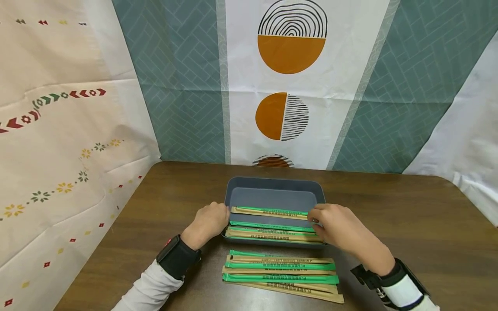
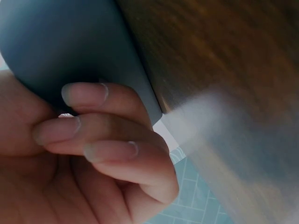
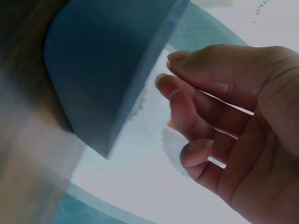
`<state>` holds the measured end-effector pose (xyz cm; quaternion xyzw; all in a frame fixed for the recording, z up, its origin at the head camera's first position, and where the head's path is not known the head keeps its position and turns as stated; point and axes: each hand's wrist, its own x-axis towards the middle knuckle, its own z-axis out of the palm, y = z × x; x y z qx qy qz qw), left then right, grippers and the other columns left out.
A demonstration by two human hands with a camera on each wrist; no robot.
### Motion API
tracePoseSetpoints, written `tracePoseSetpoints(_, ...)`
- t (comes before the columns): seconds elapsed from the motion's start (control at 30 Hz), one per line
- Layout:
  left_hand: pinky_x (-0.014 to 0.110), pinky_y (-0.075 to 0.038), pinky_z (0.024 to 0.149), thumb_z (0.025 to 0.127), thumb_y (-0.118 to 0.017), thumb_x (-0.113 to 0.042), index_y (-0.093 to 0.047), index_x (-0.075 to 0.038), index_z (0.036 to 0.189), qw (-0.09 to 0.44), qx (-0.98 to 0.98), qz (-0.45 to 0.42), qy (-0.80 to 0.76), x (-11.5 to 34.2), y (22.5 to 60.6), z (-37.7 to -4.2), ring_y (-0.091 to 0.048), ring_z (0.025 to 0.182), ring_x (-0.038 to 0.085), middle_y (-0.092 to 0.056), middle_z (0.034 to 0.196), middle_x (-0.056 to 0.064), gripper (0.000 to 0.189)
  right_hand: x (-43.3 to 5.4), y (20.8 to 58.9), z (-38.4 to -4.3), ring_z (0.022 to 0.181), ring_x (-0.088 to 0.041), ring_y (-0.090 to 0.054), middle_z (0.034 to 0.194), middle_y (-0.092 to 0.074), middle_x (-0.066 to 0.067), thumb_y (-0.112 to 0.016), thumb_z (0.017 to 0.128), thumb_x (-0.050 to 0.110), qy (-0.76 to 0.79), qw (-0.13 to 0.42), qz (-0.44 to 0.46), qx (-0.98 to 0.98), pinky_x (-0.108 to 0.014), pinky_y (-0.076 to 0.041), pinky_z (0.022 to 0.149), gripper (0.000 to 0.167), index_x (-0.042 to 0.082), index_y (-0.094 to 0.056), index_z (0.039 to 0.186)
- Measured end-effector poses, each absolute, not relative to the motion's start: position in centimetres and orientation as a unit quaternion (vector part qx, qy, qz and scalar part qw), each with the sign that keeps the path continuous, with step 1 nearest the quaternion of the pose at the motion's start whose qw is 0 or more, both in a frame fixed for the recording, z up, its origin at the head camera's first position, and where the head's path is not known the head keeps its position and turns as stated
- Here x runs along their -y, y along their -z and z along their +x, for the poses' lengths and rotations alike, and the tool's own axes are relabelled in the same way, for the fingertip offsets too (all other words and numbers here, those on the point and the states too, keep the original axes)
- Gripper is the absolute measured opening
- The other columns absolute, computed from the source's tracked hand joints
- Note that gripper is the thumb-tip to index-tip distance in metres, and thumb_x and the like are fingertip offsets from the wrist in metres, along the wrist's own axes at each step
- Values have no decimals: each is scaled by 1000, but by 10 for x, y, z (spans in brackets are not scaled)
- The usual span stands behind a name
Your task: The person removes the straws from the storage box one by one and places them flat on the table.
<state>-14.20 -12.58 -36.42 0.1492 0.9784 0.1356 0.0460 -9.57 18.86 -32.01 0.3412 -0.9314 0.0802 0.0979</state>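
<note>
A dark grey rectangular tray [image 1: 272,193] sits on the table. Several thin paper-wrapped sticks, green and tan with printed writing, lie crosswise in its near half. One pair of wrapped sticks [image 1: 268,212] lies apart, farther back. My left hand [image 1: 208,221] is at the tray's left rim, its fingers curled against the wall; thumb contact is partly hidden. My right hand [image 1: 337,226] hovers over the right rim, by the right end of that pair. In the right wrist view, its fingers [image 3: 187,112] are loosely bent, with nothing visible between them.
A pile of green and tan wrapped sticks [image 1: 280,277] lies on the wooden table [image 1: 408,216] in front of the tray. Patterned cloth [image 1: 186,86] hangs behind the table, and pale cloth [image 1: 78,172] covers the left side.
</note>
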Motion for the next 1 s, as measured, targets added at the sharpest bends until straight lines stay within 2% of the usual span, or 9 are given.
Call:
tracePoseSetpoints(0.3,25,-23,41,102,-47,-12,-49,-10,59,49,-975,153,-151,125,366,-142,-33,41,14,-29,52,2,43,-176,336,-122,73,-17,-63,87,-63,-3,-82,76,8,-57,54,325,942,-23,-48,56,19,10,-71,92)
tracePoseSetpoints(0.43,25,-23,42,102,-48,-11,-49,-11,60,50,-977,150,-142,125,366,-142,-34,41,15,-30,51,2,42,-177,343,-127,71,-16,-61,86,-62,-3,-79,78,5,-47,35,315,947,-22,-44,53,17,11,-70,92)
tracePoseSetpoints(0.6,25,-24,41,102,-47,-12,-48,-11,58,53,-978,144,-143,125,365,-143,-35,41,15,-31,51,3,44,-178,353,-132,62,-9,-52,78,-58,0,-74,81,-1,-47,45,314,947,-21,-35,48,15,12,-66,82)
tracePoseSetpoints(0.73,25,-25,40,102,-47,-12,-47,-11,56,50,-978,144,-144,125,366,-143,-37,40,15,-31,50,2,46,-180,357,-134,55,-6,-42,71,-52,2,-70,83,-4,-46,65,318,945,-21,-27,47,23,14,-60,72)
tracePoseSetpoints(0.9,26,-27,41,102,-46,-12,-46,-12,56,55,-979,140,-141,124,365,-144,-39,41,16,-32,50,2,46,-181,356,-133,52,-5,-29,64,-40,4,-69,84,-3,-39,70,321,944,-21,-22,48,34,17,-49,65)
tracePoseSetpoints(1.0,26,-27,41,102,-46,-12,-47,-11,57,60,-979,137,-142,124,364,-144,-39,41,16,-33,51,3,46,-182,351,-130,52,-5,-28,64,-38,5,-68,83,-3,-37,81,326,941,-21,-21,48,34,17,-48,65)
